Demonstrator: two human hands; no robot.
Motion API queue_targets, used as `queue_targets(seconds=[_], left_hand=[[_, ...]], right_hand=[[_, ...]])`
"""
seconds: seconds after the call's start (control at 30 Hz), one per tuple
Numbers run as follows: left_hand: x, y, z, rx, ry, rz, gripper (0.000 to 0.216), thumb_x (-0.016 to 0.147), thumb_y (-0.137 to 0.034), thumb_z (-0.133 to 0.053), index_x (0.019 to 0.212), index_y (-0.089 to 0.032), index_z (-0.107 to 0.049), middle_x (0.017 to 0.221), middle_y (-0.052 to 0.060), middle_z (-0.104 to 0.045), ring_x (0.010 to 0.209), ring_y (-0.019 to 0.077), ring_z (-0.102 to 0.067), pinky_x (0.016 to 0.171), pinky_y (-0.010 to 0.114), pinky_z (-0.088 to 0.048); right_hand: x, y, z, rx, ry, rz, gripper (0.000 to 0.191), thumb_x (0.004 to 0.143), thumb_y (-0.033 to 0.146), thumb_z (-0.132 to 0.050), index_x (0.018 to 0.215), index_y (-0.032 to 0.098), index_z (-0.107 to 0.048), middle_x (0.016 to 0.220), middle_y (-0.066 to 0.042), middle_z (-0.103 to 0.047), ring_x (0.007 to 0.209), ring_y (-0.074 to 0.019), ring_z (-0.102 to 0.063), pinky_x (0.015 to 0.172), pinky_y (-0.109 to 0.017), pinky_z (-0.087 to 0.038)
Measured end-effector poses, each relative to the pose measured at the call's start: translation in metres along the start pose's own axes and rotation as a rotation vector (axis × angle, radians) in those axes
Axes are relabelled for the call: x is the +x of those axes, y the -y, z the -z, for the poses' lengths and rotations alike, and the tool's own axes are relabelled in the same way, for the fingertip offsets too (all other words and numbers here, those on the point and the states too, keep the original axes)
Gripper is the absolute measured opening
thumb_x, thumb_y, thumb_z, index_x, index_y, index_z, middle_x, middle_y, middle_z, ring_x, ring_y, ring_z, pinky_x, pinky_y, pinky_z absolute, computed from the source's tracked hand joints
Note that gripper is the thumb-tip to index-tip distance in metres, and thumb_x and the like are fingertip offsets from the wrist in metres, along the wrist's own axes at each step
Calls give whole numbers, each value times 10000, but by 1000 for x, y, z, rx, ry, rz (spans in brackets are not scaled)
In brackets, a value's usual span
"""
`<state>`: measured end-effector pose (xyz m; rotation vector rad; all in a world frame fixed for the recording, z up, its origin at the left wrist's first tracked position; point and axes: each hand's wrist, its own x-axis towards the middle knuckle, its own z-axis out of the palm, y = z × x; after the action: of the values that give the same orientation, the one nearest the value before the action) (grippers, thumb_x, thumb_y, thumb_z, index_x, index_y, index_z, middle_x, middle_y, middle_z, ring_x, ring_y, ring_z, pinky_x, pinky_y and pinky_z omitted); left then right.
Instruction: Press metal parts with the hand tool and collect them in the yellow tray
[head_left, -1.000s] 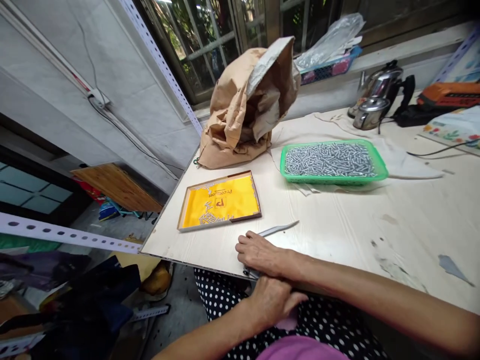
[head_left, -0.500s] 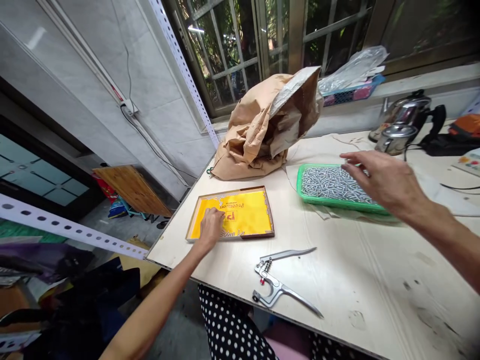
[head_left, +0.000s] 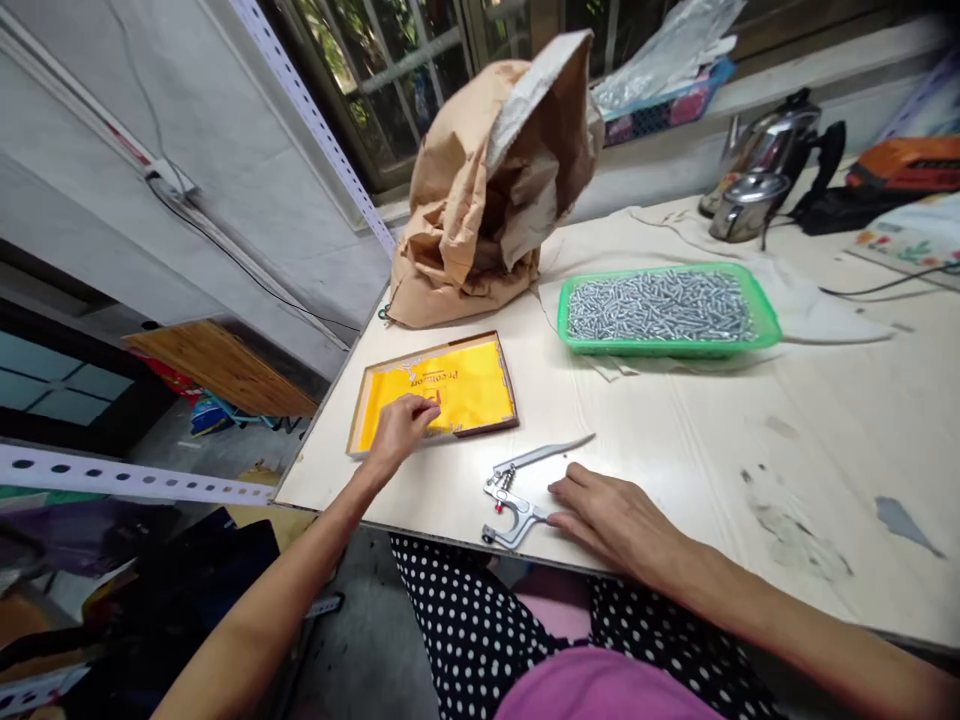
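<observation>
My left hand is pinched closed over the near side of a shallow cardboard box. What its fingertips hold is too small to make out. A yellow printed sheet lies in the box, with small metal pieces along its edges. Silver snap-fastener pliers lie on the table near the front edge, jaws pointing left and handles spread apart. Fingers curled, my right hand closes over the lower handle and hides most of it. The upper handle shows beyond the fingers.
A green tray full of small metal pins stands behind my right hand. A crumpled brown paper bag sits at the back left. Metal pots stand at the back right. The table edge runs close in front of me.
My right hand has come from above the green tray down to the lower handle of the pliers. My left hand stays pinched at the box. The view has tilted down.
</observation>
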<state>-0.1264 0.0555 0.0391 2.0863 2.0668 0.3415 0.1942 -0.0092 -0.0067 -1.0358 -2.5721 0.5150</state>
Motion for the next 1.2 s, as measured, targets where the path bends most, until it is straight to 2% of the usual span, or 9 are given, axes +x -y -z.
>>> queue_targets(seconds=[0.1, 0.2, 0.33, 0.47, 0.57, 0.7, 0.77, 0.97, 1.2], left_hand=[[-37, -30, -9, -232, 33, -68, 159, 855, -309, -622, 863, -197, -735, 865, 32, -736, 804, 184, -667, 744, 272, -498], [-71, -46, -27, -225, 57, -175, 141, 879, -266, -604, 855, -192, -721, 852, 39, -721, 811, 181, -652, 753, 278, -494], [-92, -37, -54, -107, 53, -261, 168, 919, -247, -544, 889, -180, -694, 828, 56, -670, 843, 194, -605, 774, 309, -489], [-95, -22, -62, -107, 83, -278, 212, 939, -257, -487, 928, -193, -688, 847, 55, -645, 863, 193, -590, 792, 315, -492], [-98, -26, -58, -231, 105, -151, 220, 912, -302, -517, 883, -186, -702, 852, 61, -665, 845, 191, -607, 797, 319, -495], [-104, -45, -51, -601, 229, 271, 344, 789, -465, -648, 870, -137, -712, 738, 51, -693, 624, 152, -602, 610, 268, -496], [-108, -54, -49, -717, 256, 384, 427, 732, -520, -687, 881, -121, -719, 723, 50, -701, 591, 141, -591, 573, 250, -478], [-118, -68, -49, -671, 210, 390, 404, 699, -526, -702, 807, -137, -735, 803, 70, -724, 724, 179, -641, 665, 258, -486], [-120, -67, -52, -656, 228, 370, 386, 673, -533, -703, 735, -152, -722, 771, 61, -697, 727, 183, -635, 675, 268, -484]], right_hand=[[-5, 1, -13, -14, 64, -28, 120, 902, 261, -574, 821, 172, -578, 867, -43, -610, 698, -152, -599, 570, -269, -415], [-6, -1, -18, -19, 86, -15, 110, 908, 244, -553, 827, 169, -563, 857, -38, -613, 671, -141, -578, 537, -268, -354], [-9, 0, -21, -21, 82, -10, 58, 896, 228, -552, 882, 172, -546, 878, -41, -618, 672, -145, -564, 523, -274, -316], [-10, -2, -27, 23, 60, -19, 30, 894, 186, -522, 872, 172, -536, 880, -45, -615, 638, -129, -535, 526, -275, -316], [-8, -3, -29, 57, 66, 12, 54, 899, 158, -500, 859, 174, -534, 880, -46, -614, 640, -124, -524, 540, -272, -336], [-12, -1, -29, 50, 24, 83, 141, 914, 89, -427, 866, 170, -531, 862, -40, -598, 631, -123, -501, 534, -273, -334], [-15, 3, -28, 26, -4, 127, 189, 903, 44, -394, 875, 169, -532, 844, -39, -586, 633, -128, -491, 530, -278, -326], [-20, 9, -24, -6, -35, 163, 218, 875, 6, -399, 882, 171, -543, 821, -38, -577, 613, -134, -474, 517, -293, -300], [-19, 10, -21, -22, 6, 135, 229, 859, -2, -405, 900, 175, -545, 839, -32, -591, 627, -129, -493, 537, -280, -319]])
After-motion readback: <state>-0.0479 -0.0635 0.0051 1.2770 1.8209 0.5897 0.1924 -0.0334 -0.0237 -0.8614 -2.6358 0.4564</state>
